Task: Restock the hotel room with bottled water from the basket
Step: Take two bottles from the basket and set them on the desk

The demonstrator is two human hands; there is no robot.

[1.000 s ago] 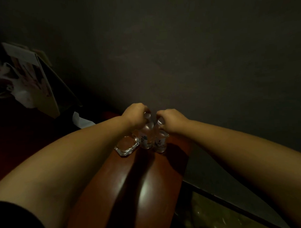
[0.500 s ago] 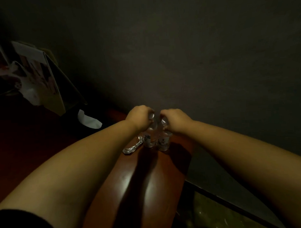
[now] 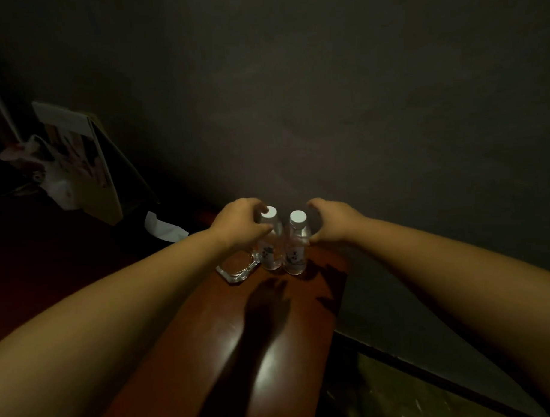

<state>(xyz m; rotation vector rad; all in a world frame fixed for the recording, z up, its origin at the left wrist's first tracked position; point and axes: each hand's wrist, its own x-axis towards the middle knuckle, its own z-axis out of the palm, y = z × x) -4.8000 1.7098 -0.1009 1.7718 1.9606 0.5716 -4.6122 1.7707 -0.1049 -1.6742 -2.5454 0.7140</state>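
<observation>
Gripping the left bottle (image 3: 271,239) with the left hand (image 3: 240,223), cupping the right bottle (image 3: 295,248) with the right hand (image 3: 332,222), actual grip hard to tell. Standing upright on the surface (image 3: 272,348), beside the ashtray (image 3: 236,267).

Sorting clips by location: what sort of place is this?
Probably a hotel room: one small water bottle and a second bottle stand together on a polished wooden table, beside a glass ashtray.

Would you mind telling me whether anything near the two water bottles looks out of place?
Nothing spilled: the left bottle and right bottle stand upright and capped on the table beside the glass ashtray. Only a crumpled white scrap lying left of the table looks stray; it's too dim to identify.
</observation>
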